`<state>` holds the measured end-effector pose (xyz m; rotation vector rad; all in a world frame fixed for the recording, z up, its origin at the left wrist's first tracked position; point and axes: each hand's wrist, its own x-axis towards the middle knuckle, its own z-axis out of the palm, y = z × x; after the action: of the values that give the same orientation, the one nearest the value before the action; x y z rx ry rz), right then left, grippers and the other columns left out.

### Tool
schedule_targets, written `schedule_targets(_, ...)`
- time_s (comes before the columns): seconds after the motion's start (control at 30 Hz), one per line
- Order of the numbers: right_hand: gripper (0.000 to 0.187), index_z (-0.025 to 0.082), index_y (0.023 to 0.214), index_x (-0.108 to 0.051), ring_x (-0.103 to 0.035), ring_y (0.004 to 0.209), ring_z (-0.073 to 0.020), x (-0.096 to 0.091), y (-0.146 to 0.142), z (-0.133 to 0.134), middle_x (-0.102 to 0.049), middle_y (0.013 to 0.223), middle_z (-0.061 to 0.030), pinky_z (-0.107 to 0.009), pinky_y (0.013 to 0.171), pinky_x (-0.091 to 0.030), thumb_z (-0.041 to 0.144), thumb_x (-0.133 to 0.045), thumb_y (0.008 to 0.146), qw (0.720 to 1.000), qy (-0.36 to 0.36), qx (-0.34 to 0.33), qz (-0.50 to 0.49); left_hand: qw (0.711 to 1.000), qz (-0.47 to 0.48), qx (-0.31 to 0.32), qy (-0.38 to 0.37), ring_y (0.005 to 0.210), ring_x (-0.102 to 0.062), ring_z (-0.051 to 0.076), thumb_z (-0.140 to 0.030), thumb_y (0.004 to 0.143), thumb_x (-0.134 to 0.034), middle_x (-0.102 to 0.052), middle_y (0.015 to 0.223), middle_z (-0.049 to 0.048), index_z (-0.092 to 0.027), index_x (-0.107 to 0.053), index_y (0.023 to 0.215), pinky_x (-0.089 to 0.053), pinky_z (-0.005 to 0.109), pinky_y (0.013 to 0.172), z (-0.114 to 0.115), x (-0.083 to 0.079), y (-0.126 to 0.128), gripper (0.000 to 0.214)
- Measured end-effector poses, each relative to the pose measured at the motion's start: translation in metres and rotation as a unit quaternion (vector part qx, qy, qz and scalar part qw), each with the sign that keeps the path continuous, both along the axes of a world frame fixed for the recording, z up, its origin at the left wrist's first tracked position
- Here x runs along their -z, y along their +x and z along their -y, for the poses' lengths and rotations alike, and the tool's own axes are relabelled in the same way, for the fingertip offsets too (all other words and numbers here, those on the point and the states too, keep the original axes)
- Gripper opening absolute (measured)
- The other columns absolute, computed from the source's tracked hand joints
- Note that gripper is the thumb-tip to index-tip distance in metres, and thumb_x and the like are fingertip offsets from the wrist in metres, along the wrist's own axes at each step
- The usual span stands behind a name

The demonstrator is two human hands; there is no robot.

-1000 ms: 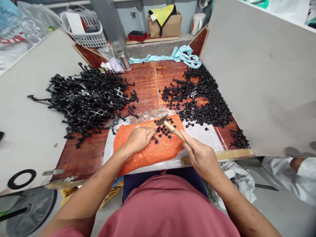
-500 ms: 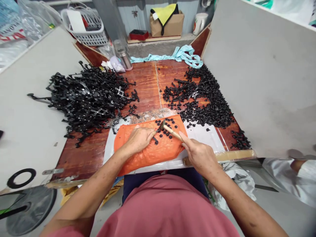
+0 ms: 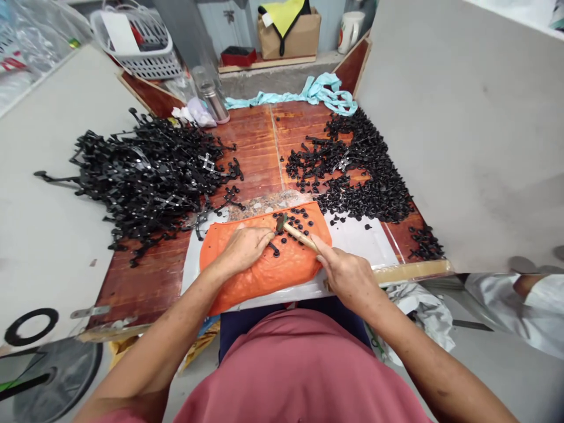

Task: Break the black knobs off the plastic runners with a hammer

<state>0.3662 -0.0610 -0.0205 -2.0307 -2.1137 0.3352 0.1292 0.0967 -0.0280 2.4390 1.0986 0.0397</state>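
My right hand [image 3: 350, 273] is wrapped round the wooden handle of a small hammer [image 3: 302, 237]. Its dark head is just beyond my left fingertips; whether it touches the part there I cannot tell. With thumb and fingers, my left hand [image 3: 247, 247] pinches a slim black jointed part [image 3: 274, 249], partly hidden under the fingers. Both hands are over an orange cloth pad [image 3: 264, 267]. Several small round black studs [image 3: 304, 223] lie on the pad around the hammer head.
A big heap of black linkage parts [image 3: 150, 176] lies on the left of the wooden table [image 3: 255, 153]. Loose black pieces [image 3: 374, 188] are piled at the right. Grey panels [image 3: 440, 135] flank both sides. Behind are a steel flask [image 3: 214, 103] and twisted blue cloth [image 3: 326, 94].
The whole view has shifted slightly. My right hand and the hammer have moved a little left, towards my left fingertips. My left hand keeps its pinch on the black part.
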Motion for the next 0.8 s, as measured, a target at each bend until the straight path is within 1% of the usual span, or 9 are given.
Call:
schedule_targets(0.1, 0.054, 0.028, 0.162, -0.036, -0.072, 0.083, -0.0207, -0.003, 0.003, 0.002, -0.076, 0.102, -0.0068, -0.028, 0.071, -0.053, 0.027, -0.041, 0.108, 0.998, 0.05, 0.004, -0.033, 1.0, 0.008, 0.004, -0.008, 0.074, -0.061, 0.02, -0.039, 0.104, -0.033, -0.071, 0.078, 0.0033, -0.021, -0.055, 0.071, -0.035, 0.033, 0.075, -0.001, 0.0, 0.0, 0.044)
schedule_targets(0.17, 0.055, 0.026, 0.164, -0.032, -0.071, 0.083, -0.0209, -0.006, 0.003, 0.002, -0.075, 0.103, -0.0085, -0.029, 0.074, -0.053, 0.028, -0.038, 0.109, 0.996, 0.079, 0.016, -0.032, 1.0, 0.022, 0.004, -0.015, 0.072, -0.06, 0.02, -0.04, 0.103, -0.032, -0.069, 0.077, 0.0029, -0.021, -0.054, 0.07, -0.035, 0.032, 0.073, -0.001, 0.001, 0.0, 0.044)
schedule_targets(0.23, 0.056, 0.026, 0.164, -0.032, -0.07, 0.078, -0.0205, -0.009, 0.003, 0.001, -0.075, 0.099, -0.0081, -0.028, 0.069, -0.051, 0.025, -0.038, 0.108, 0.998, 0.057, 0.015, -0.004, 0.999, 0.03, 0.001, -0.024, 0.069, -0.058, 0.019, -0.04, 0.103, -0.032, -0.067, 0.074, 0.0024, -0.022, -0.052, 0.069, -0.034, 0.032, 0.072, -0.001, 0.001, 0.0, 0.043)
schedule_targets(0.33, 0.057, 0.028, 0.163, -0.036, -0.069, 0.072, -0.021, -0.011, 0.003, -0.001, -0.075, 0.093, -0.0059, -0.028, 0.061, -0.049, 0.022, -0.041, 0.106, 0.999, -0.007, -0.009, 0.031, 0.999, 0.029, -0.002, -0.033, 0.065, -0.056, 0.019, -0.038, 0.102, -0.034, -0.063, 0.068, 0.0011, -0.022, -0.049, 0.067, -0.033, 0.032, 0.07, -0.001, 0.0, 0.0, 0.042)
schedule_targets(0.37, 0.057, 0.028, 0.163, -0.035, -0.069, 0.072, -0.0213, -0.012, 0.003, -0.001, -0.075, 0.092, -0.0056, -0.028, 0.061, -0.049, 0.023, -0.042, 0.106, 1.0, -0.008, -0.01, 0.027, 0.999, 0.028, -0.002, -0.034, 0.064, -0.055, 0.019, -0.038, 0.102, -0.034, -0.062, 0.066, 0.0008, -0.022, -0.048, 0.066, -0.033, 0.032, 0.069, -0.001, 0.0, 0.001, 0.042)
schedule_targets(0.47, 0.06, 0.028, 0.165, -0.028, -0.07, 0.078, -0.0213, -0.013, 0.004, -0.002, -0.075, 0.1, -0.0068, -0.029, 0.067, -0.05, 0.025, -0.041, 0.107, 0.999, 0.033, -0.001, 0.005, 0.999, 0.033, -0.004, -0.035, 0.064, -0.055, 0.018, -0.038, 0.102, -0.035, -0.061, 0.065, 0.0004, -0.022, -0.046, 0.065, -0.033, 0.031, 0.07, 0.0, 0.0, 0.0, 0.042)
schedule_targets(0.5, 0.06, 0.029, 0.165, -0.028, -0.07, 0.078, -0.0211, -0.013, 0.003, -0.002, -0.075, 0.1, -0.0071, -0.029, 0.067, -0.05, 0.025, -0.041, 0.107, 0.999, 0.035, 0.001, 0.008, 0.999, 0.033, -0.004, -0.035, 0.064, -0.055, 0.018, -0.039, 0.102, -0.034, -0.061, 0.066, 0.0004, -0.022, -0.046, 0.065, -0.033, 0.031, 0.071, 0.0, 0.0, 0.0, 0.042)
schedule_targets(0.63, 0.058, 0.028, 0.163, -0.034, -0.07, 0.072, -0.0207, -0.016, 0.002, -0.004, -0.075, 0.094, -0.0065, -0.028, 0.059, -0.046, 0.023, -0.042, 0.106, 0.998, -0.033, -0.013, 0.057, 0.999, 0.02, -0.003, -0.027, 0.065, -0.056, 0.018, -0.039, 0.102, -0.034, -0.062, 0.067, 0.0004, -0.021, -0.047, 0.067, -0.032, 0.032, 0.072, -0.001, 0.003, -0.001, 0.042)
schedule_targets(0.8, 0.059, 0.027, 0.165, -0.029, -0.071, 0.081, -0.0208, -0.021, -0.003, -0.006, -0.075, 0.098, -0.0073, -0.028, 0.064, -0.047, 0.024, -0.041, 0.107, 0.998, -0.018, -0.01, 0.055, 0.999, 0.017, -0.003, -0.029, 0.067, -0.057, 0.018, -0.04, 0.102, -0.033, -0.065, 0.07, 0.0019, -0.021, -0.048, 0.067, -0.031, 0.032, 0.071, -0.001, 0.005, -0.002, 0.043)
